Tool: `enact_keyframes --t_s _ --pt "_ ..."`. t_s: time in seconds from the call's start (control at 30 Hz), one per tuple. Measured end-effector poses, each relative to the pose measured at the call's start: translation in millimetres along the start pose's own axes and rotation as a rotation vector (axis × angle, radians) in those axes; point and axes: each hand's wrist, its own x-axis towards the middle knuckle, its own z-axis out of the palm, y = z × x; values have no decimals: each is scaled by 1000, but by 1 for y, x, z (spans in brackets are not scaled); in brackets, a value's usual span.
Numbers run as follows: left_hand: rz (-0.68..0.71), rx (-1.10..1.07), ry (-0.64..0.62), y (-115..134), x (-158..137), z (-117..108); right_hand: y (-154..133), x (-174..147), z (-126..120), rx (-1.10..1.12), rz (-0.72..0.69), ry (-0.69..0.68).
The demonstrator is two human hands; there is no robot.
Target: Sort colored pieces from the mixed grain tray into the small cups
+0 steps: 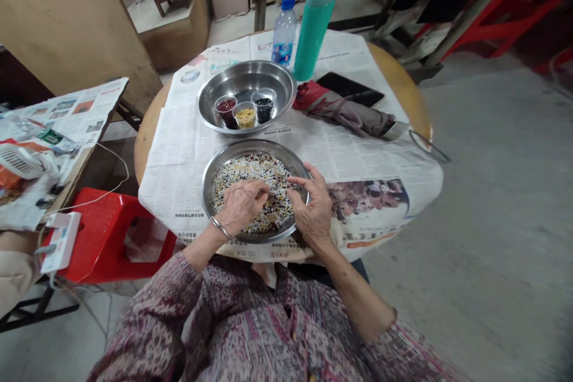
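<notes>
A shallow steel plate [206, 203] near the table's front edge holds a spread of mixed white, yellow, dark red and black grains or beans [250, 170]. My left hand [242, 206], with a bracelet at the wrist, is over the left middle of the mix. Its fingers are curled and pinched together; whatever they hold is too small to make out. At the plate's right rim, my right hand [313, 209] has thumb and fingers apart, with nothing visible between them. Behind, a deeper steel basin [210, 92] contains clear cups of red beans [226, 112], yellow kernels [245, 117] and black beans [264, 108].
Newspaper [174, 149] covers the round table. A water bottle [284, 33], a teal bottle [317, 24], a folded umbrella [349, 114] and a dark flat case [351, 88] stand or lie beyond the plate. On the left are a red stool [111, 233] and a power strip [61, 242].
</notes>
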Motion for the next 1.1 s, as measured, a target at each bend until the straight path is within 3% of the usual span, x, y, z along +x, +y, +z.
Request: enact_keyframes --t_s 0.07,0.23,0.3,0.37,0.5,0.63,0.9,1.1 --pt "-66 -175 49 -1 0 -3 0 0 0 -4 3 -2" --pt "-303 -915 30 -5 -3 -14 -1 0 -1 -8 10 -12" --pt "-325 -1005 4 -8 -8 -18 0 0 -1 -10 7 -11" --pt "-255 -849 -20 -10 -13 -20 0 0 -1 -11 4 -13" --pt "-63 -268 -30 -11 -24 -16 1 0 -1 -3 5 -18" --pt "-10 66 -20 -11 -28 -6 1 0 -1 4 9 -13" --pt "86 200 -59 -11 -26 2 1 0 0 7 10 -8" --pt "65 104 -45 -11 -23 3 0 0 0 18 19 -14"
